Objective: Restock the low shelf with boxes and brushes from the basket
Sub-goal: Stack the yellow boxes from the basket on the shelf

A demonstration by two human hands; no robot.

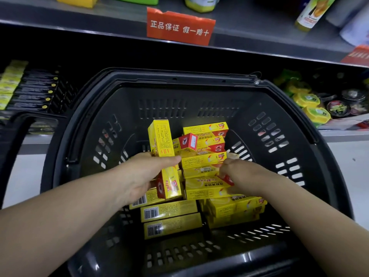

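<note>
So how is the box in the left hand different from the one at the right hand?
The upright box in the left hand stands on end, showing small print; the flat box the right hand grips lies on the pile, showing big letters. Both are yellow.

Grey metal upper shelf point(79, 27); red paper sign point(180, 27) on its edge; pale floor point(20, 176) below.
</note>
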